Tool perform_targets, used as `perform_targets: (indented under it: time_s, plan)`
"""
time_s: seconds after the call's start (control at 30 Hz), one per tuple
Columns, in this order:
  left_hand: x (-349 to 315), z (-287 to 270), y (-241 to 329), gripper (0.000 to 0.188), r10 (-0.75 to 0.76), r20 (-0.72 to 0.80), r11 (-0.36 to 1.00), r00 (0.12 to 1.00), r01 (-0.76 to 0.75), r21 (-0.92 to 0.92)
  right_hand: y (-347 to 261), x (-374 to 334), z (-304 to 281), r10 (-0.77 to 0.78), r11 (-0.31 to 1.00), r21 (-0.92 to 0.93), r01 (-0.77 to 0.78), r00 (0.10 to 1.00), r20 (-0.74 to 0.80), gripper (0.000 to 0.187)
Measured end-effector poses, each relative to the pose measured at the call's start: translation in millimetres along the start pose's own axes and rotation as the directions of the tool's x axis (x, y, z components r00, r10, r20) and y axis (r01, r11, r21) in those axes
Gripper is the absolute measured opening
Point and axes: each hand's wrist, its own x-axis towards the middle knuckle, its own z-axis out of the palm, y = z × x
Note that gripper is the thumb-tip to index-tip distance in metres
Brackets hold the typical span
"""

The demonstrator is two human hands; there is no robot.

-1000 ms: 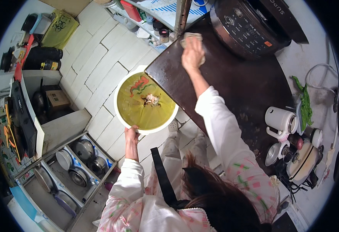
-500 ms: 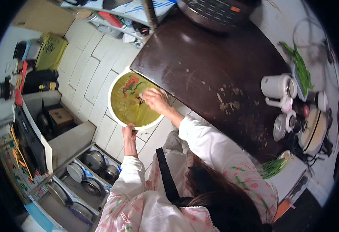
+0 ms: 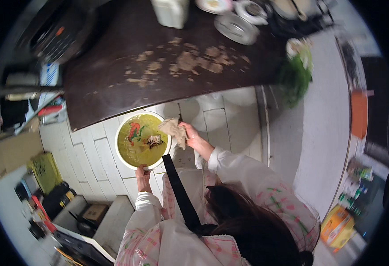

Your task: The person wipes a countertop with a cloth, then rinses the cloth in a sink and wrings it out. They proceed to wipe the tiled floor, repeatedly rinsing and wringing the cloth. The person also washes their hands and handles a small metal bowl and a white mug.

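A round tub (image 3: 117, 142), white-rimmed with a smooth yellow interior, sits in front of the person; the left hand (image 3: 143, 173) grips its near rim, thumb showing, most fingers hidden beneath. At the tub's right, the right hand (image 3: 191, 134) is partly closed, pinching a crumpled, soft beige cloth (image 3: 173, 129) that overlaps the rim in view; whether they touch is unclear. Pale and dark scraps (image 3: 155, 141), too small to identify, lie inside the tub. Beyond it stretches a dark, glossy tabletop (image 3: 110, 95) with ragged tan patches (image 3: 194, 61), residue or worn finish. Farther beyond the tub, a pale jug (image 3: 171, 13) is cut off and a rice cooker (image 3: 63, 33) blurred.
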Motion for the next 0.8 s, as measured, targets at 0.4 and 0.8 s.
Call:
perform_targets:
  time_s: [0.4,0.8]
  plan:
    - [16.7,223.8,-164.5,0.04,-0.093,0.253,0.753,0.963,-0.098,0.651,33.8,-171.4,-348.6,-0.316,0.649,0.523,0.553,0.821,-0.476,0.022]
    - [126.7,436.3,-378.8,0.021,-0.318,0.378,0.509,0.87,-0.18,0.842,101.1,-102.9,-535.7,-0.473,0.153,0.623,0.767,0.61,-0.636,0.025]
